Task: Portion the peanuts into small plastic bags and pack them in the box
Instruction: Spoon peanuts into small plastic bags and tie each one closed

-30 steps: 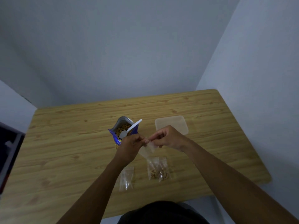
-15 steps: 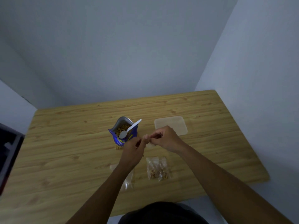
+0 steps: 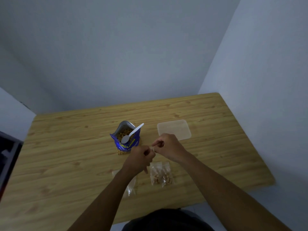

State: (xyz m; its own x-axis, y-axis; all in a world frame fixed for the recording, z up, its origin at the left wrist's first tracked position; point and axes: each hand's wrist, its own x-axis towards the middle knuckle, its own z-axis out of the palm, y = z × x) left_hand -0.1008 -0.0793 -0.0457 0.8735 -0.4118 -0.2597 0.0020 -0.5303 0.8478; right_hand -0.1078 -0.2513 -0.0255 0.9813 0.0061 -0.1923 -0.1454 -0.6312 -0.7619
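An open blue peanut bag stands mid-table with a white plastic spoon resting in its mouth. My left hand and my right hand meet just right of it, both pinching the top edge of a small clear plastic bag that is mostly hidden behind the fingers. Below my hands a filled small bag of peanuts lies flat. Empty small bags lie under my left forearm. The translucent box sits beyond my right hand.
The wooden table ends at the wall behind and at the right wall. A dark object stands off the table's left edge. My dark clothing shows at the near edge.
The hands closed together and the small bag between them, visible a second ago, is now mostly covered by the fingers. My left hand slid slightly toward me.
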